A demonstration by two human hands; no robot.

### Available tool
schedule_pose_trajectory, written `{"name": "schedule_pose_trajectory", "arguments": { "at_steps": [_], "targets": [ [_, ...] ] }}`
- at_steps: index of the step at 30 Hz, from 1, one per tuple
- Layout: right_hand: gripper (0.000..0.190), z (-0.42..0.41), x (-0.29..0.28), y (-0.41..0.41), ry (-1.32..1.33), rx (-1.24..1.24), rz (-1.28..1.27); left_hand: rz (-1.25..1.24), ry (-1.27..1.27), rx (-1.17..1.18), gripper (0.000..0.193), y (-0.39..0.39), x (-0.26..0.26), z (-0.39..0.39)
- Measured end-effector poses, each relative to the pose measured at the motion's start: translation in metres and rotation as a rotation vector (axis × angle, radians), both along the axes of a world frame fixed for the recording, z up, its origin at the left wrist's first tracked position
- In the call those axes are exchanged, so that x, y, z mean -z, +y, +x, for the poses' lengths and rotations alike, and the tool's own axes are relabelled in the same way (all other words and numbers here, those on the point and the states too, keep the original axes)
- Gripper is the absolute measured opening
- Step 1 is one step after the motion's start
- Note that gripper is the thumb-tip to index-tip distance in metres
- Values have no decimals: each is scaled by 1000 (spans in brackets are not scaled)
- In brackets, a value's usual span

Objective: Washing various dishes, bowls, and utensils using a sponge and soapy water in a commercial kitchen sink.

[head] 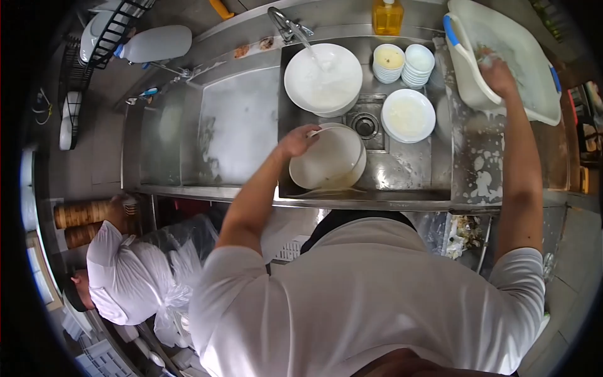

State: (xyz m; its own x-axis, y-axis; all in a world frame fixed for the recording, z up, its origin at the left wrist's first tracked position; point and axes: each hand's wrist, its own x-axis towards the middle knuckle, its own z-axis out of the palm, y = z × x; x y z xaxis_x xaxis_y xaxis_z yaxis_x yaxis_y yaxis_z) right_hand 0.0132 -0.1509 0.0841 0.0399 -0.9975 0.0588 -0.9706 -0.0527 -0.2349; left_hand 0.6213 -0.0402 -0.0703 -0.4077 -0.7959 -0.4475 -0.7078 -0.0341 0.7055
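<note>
My left hand (299, 140) grips the rim of a large white bowl (320, 165), tilted in the near left part of the sink basin. Behind it, water runs from the faucet (288, 29) into another large white bowl (323, 77). My right hand (497, 75) reaches over the near rim of a white plastic tub (532, 56) with blue handles. Its fingers are at the cloudy water; blur hides whether they hold anything. Right of the metal drain (365, 126) sit a stack of white plates (408, 116) and two stacks of small bowls (389, 63) (418, 66).
A second basin (240, 127) on the left holds foamy water. An amber soap bottle (387, 18) stands on the back ledge. Suds dot the right drainboard (483, 165). A co-worker (136, 278) is behind me at left, near stacked bamboo steamers (85, 214).
</note>
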Motion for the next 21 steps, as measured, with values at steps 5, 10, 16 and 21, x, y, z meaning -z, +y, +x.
{"name": "schedule_pose_trajectory", "arguments": {
  "at_steps": [5,10,16,21],
  "targets": [
    [23,58,-35,64,-464,271,-402,112,878,-656,45,46,-67,-56],
    [42,275,67,84,-873,20,-517,333,1293,-714,55,18,-90,-142],
    [61,217,107,128,-148,-617,-106,220,1397,-678,55,-19,-62,-181],
    [64,222,92,78,132,-126,-289,360,1254,-619,51,-19,-52,-226]
  ]
}}
